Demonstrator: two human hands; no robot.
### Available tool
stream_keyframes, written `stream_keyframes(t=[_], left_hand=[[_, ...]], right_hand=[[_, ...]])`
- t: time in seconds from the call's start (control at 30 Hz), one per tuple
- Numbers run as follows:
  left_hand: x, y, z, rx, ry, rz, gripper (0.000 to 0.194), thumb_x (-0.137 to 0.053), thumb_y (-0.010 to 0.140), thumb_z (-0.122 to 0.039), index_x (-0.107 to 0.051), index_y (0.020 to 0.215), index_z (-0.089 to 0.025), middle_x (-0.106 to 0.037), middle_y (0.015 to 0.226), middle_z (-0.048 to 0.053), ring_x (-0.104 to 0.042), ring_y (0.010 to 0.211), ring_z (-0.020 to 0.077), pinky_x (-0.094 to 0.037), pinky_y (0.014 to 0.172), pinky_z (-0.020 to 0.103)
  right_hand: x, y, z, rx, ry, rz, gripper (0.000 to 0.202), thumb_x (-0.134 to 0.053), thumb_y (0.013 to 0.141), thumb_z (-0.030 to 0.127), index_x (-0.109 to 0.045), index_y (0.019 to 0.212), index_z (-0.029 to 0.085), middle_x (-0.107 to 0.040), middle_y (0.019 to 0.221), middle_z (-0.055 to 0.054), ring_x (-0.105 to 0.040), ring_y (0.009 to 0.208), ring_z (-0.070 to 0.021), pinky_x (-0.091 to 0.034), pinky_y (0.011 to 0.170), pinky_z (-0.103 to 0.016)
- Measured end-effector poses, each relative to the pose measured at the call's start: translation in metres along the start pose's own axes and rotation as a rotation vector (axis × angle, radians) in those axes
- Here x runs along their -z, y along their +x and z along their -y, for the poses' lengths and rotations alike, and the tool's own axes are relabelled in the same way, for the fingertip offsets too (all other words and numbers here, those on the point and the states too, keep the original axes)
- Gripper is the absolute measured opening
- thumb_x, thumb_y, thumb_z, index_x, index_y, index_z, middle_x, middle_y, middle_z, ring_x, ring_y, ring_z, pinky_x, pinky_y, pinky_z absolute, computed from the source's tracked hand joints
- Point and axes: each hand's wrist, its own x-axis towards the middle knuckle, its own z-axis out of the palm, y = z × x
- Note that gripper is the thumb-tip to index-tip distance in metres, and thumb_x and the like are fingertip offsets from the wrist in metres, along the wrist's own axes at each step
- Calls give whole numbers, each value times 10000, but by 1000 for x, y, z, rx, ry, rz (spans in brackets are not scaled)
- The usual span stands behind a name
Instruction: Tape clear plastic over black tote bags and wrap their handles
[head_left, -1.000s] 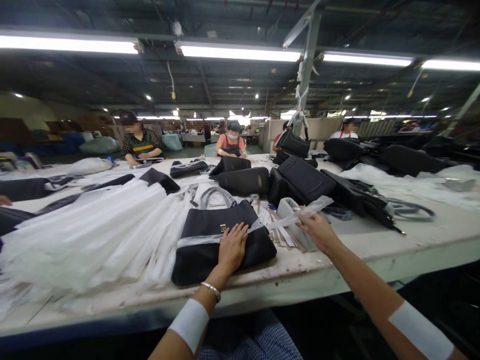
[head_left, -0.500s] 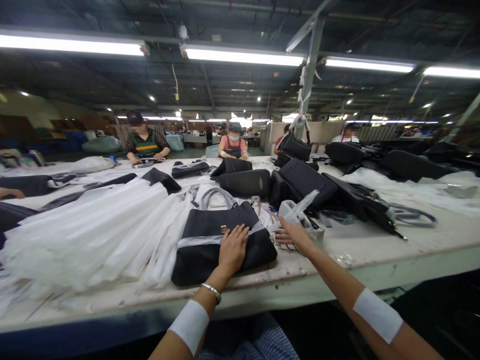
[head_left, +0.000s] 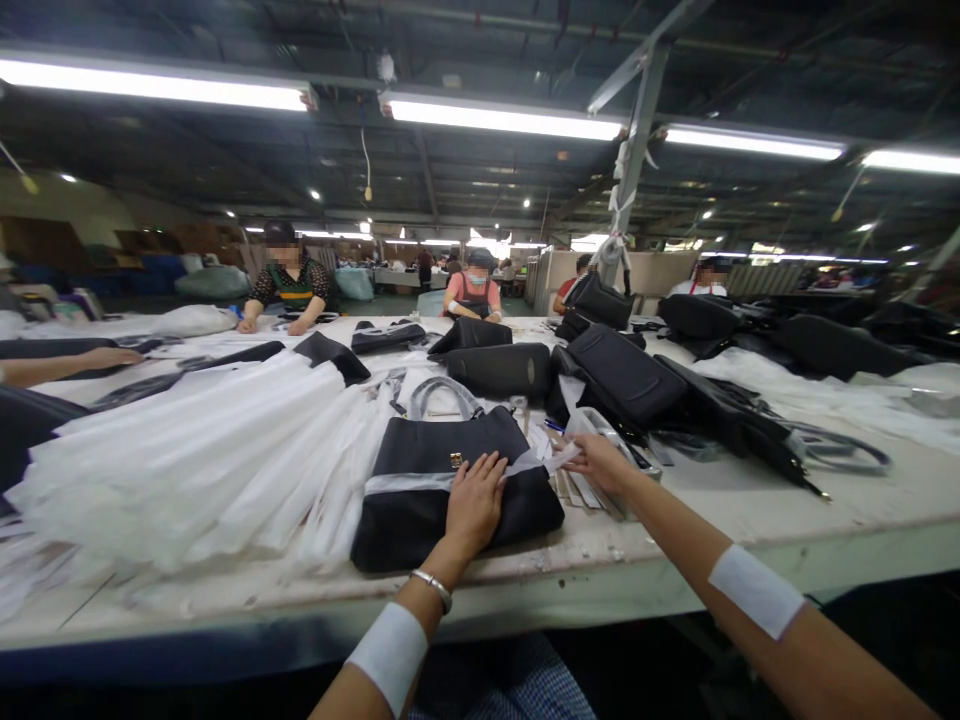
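A black handbag (head_left: 420, 535) with a gold clasp and wrapped handles lies in front of me on the table. Across its front runs a translucent white strip (head_left: 405, 482), whose free end sticks out past the bag's right side. My left hand (head_left: 476, 498) rests flat on the bag's front, fingers stretched over the strip. Just right of the bag, my right hand (head_left: 600, 462) pinches the strip's loose end between thumb and fingers. Behind that hand stands a tape dispenser (head_left: 611, 428), partly hidden.
A large fan of white wrapping sheets (head_left: 187, 460) covers the table left of the bag. Several black bags (head_left: 630, 375) are piled behind and to the right. Co-workers sit across the table, and another person's arm (head_left: 67, 365) reaches in at left.
My right hand has gone from open fingers beside the dispenser to pinching the strip's end. The left hand stays on the bag. The neighbour's arm at left reaches further in.
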Motion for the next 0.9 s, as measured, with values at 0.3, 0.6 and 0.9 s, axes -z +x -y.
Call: stream_keyframes(t=[0.3, 0.6, 0.9], left_hand=[[-1, -1, 1, 6, -12, -10, 385, -349, 1018, -317, -512, 1366, -297, -520, 1443, 6, -463, 1344, 199, -314, 1137, 439], [0, -1, -1, -5, 17, -9, 388, -356, 1018, -316, -503, 1375, -286, -511, 1452, 11, -463, 1343, 196, -313, 1138, 436], [-1, 0, 0, -14, 38, -6, 393, -365, 1012, -313, -501, 1380, -290, -514, 1449, 7, -464, 1344, 199, -322, 1134, 437]], right_hand=[[30, 0, 35, 194, 228, -94, 219, -449, 919, 126, -658, 854, 135, -747, 832, -106, -727, 768, -154, -597, 678, -225], [22, -23, 53, 467, 268, -127, 152, -807, 680, 156, -684, 769, 149, -735, 754, -50, -706, 656, -156, -617, 645, -235], [61, -7, 75, 530, 240, -220, 283, -883, 590, 281, -677, 729, 147, -679, 666, 4, -635, 576, -97, -598, 592, -193]])
